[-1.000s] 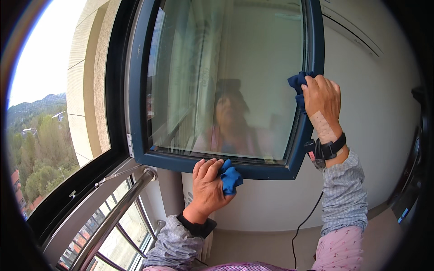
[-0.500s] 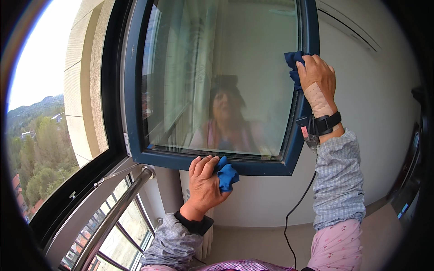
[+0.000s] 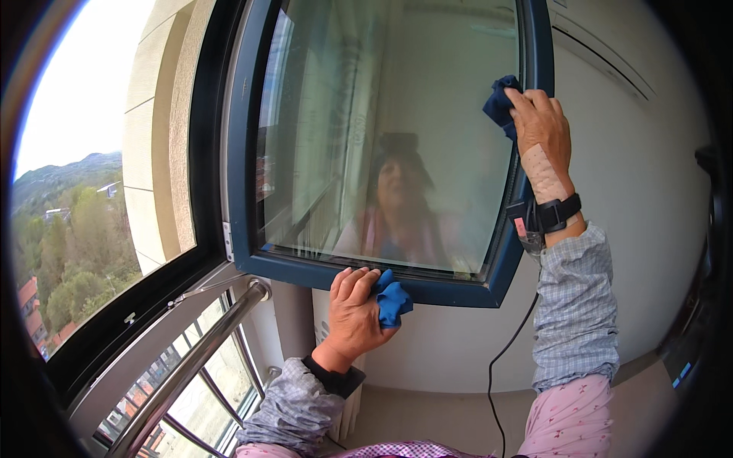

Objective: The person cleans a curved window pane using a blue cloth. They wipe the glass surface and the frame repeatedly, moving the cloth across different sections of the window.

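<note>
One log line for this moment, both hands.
left hand: blue cloth on sash bottom rail | right hand: dark cloth on sash right side | window open inward

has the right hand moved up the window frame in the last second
Yes. The right hand with its blue cloth has climbed the window frame's right side, away from the bottom corner.

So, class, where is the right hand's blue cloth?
The dark blue cloth is upper right in the head view, pressed by the right hand against the window frame.
</note>
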{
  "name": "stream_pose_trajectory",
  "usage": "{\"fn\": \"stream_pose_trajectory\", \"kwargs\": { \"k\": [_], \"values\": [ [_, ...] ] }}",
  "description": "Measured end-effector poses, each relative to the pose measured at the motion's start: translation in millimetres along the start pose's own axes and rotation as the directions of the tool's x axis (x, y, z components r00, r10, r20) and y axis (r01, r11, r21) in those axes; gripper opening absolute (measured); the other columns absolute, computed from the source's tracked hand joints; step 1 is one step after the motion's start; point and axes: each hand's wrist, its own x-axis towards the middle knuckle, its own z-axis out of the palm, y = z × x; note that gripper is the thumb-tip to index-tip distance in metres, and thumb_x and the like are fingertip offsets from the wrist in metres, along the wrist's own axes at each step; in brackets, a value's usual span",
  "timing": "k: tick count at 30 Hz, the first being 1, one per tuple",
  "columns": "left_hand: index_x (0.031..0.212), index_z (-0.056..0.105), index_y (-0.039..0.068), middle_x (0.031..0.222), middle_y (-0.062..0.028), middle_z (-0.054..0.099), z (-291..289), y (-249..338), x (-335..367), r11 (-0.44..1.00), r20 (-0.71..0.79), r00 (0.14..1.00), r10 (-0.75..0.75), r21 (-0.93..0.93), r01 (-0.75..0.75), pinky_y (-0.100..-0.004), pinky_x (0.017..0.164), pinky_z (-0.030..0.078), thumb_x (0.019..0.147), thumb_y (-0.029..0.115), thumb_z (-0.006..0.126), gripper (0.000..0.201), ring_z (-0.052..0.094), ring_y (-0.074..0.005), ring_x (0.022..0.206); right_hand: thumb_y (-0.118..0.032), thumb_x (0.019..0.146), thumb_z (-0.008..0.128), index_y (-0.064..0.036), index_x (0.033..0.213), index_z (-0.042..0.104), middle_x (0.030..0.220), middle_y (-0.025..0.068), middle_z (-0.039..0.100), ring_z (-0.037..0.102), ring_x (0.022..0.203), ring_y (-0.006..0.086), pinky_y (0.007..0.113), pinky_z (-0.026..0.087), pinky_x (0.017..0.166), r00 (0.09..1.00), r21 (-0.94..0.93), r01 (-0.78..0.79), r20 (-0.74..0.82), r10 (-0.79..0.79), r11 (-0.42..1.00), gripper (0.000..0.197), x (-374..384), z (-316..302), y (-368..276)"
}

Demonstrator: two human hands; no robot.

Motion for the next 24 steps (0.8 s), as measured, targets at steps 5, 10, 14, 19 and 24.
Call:
{"fn": "stream_pose_trajectory", "kwargs": {
  "k": [5,10,14,19,24],
  "values": [
    [0.103,0.071,0.011,0.121,-0.0096,0.061,4.6,-3.0,-1.4,1.0,-0.021,1.0,0.016,0.003,-0.016,-0.0496,0.108,0.039,0.065,0.028,0.071,0.041,0.057,-0.0315,0.116,-0.007,0.086,0.066,-0.0142,0.109,0.07,0.096,0.0031,0.061,0.061,0.089,0.0238,0.038,0.052,0.077,0.956,0.29,0.249,0.082,-0.283,0.924,0.024,-52.6,-15.5,-63.3],
    [0.097,0.072,0.013,0.123,-0.0092,0.06,6.6,-3.5,-2.2,0.999,-0.08,0.996,0.032,-0.009,-0.033,-0.0485,0.109,0.039,0.066,0.028,0.071,0.034,0.055,-0.0302,0.118,-0.009,0.092,0.065,-0.0093,0.121,0.067,0.105,0.0102,0.063,0.06,0.098,0.0312,0.041,0.051,0.084,0.988,0.02,0.124,-0.1,-0.122,0.992,0.029,30.3,38.4,14.0],
    [0.091,0.073,0.009,0.124,-0.0097,0.061,6.0,-4.3,-2.3,0.999,-0.061,0.998,0.024,-0.023,-0.025,-0.0471,0.111,0.037,0.07,0.03,0.07,0.03,0.055,-0.0284,0.119,-0.012,0.097,0.06,-0.0115,0.123,0.065,0.111,0.0108,0.062,0.06,0.106,0.0314,0.041,0.052,0.09,0.986,-0.037,-0.148,-0.081,0.145,0.988,0.027,75.1,60.0,-12.0],
    [0.092,0.073,0.008,0.125,-0.0098,0.061,4.1,-5.1,-3.2,0.999,-0.06,0.998,0.02,-0.029,-0.022,-0.0461,0.111,0.037,0.071,0.031,0.069,0.031,0.056,-0.0273,0.119,-0.01,0.091,0.062,-0.0194,0.115,0.068,0.106,0.004,0.063,0.062,0.1,0.0264,0.041,0.053,0.081,0.97,0.19,0.233,-0.119,-0.213,0.954,0.027,61.7,59.5,-134.0],
    [0.097,0.074,0.01,0.126,-0.0092,0.06,5.8,-7.4,-3.3,0.999,-0.062,0.998,0.03,-0.021,-0.032,-0.0462,0.11,0.038,0.07,0.03,0.07,0.034,0.056,-0.0275,0.119,-0.011,0.095,0.059,-0.0211,0.125,0.067,0.114,0.006,0.064,0.061,0.108,0.029,0.041,0.053,0.088,0.994,-0.014,-0.01,-0.113,0.008,1.0,0.033,94.9,62.3,-51.5]
  ]
}}
